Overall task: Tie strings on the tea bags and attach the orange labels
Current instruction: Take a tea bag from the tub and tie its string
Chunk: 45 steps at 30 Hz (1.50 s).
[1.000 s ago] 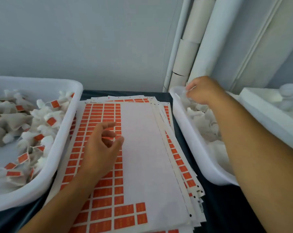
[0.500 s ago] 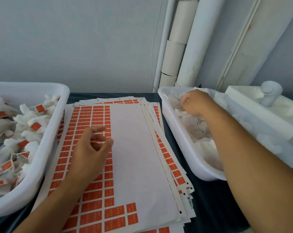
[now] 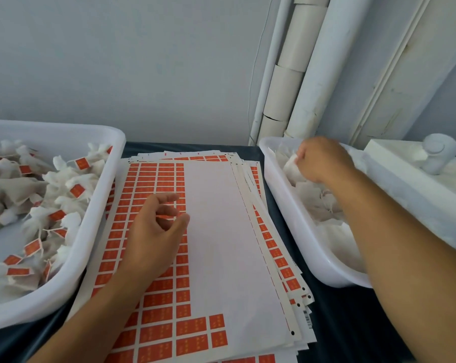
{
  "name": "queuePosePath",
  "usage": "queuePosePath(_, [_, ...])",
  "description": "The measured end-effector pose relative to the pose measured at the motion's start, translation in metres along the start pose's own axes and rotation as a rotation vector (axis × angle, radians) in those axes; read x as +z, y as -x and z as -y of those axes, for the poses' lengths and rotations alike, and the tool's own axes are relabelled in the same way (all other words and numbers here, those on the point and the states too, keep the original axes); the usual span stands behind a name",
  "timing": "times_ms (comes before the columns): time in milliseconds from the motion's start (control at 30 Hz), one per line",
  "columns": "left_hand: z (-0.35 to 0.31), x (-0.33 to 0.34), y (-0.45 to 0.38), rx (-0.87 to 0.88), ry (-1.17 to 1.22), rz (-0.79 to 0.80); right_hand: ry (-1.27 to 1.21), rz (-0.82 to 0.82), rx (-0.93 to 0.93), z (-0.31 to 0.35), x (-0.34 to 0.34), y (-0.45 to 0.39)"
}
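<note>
While the right hand [image 3: 320, 159] has slid from the far rim deeper into the right tub [image 3: 300, 226] of unlabelled tea bags [image 3: 318, 200], its fingers now curl round 1 white bag, so a fresh bag looks nearly picked. The left hand [image 3: 156, 231] stays over the label sheets [image 3: 221, 244] on the desk [image 3: 334, 318], thumb and fingers curved, apparently pinching 1 peeled orange label [image 3: 166, 216]. Finished bags [image 3: 51, 203] sit in the left tub [image 3: 90, 247].

Two bare arms, no sleeves, left hand [image 3: 153, 231] and right hand [image 3: 318, 159] wore no gloves or rings
</note>
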<state>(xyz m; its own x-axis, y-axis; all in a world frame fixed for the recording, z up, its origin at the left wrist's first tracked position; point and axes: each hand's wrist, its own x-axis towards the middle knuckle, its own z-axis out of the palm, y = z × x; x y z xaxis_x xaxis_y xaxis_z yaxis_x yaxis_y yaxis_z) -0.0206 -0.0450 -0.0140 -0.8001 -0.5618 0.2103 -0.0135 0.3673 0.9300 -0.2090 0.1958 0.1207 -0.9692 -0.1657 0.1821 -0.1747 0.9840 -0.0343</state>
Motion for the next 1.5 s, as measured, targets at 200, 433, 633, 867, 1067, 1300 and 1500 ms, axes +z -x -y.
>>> queuePosePath(200, [-0.012, -0.003, 0.007, 0.020, 0.071, -0.049, -0.315, -0.474, -0.212, 0.039, -0.047, 0.028])
queuePosePath(433, [-0.022, -0.015, 0.009, -0.023, 0.202, -0.085, -0.740, -0.218, -0.460, 0.103, -0.027, 0.075])
queuePosePath(633, [-0.022, -0.026, 0.002, -0.124, 0.792, 0.223, -1.102, 0.173, -0.622, 0.124, 0.037, 0.097])
queuePosePath(867, [-0.009, -0.013, 0.008, -0.002, 0.237, 0.248, -1.300, 0.302, -0.377, 0.123, 0.068, 0.090])
queuePosePath(1067, [-0.005, -0.010, 0.007, -0.104, 0.202, 0.116, -1.203, 0.299, -0.398, 0.115, 0.082, 0.102])
queuePosePath(1300, [-0.011, -0.014, 0.007, -0.277, 0.290, 0.125, -1.219, 0.230, -0.477, 0.115, 0.083, 0.107])
queuePosePath(1500, [-0.016, -0.013, 0.009, -0.146, 0.340, 0.248, -1.370, 0.261, -0.437, 0.115, 0.076, 0.108])
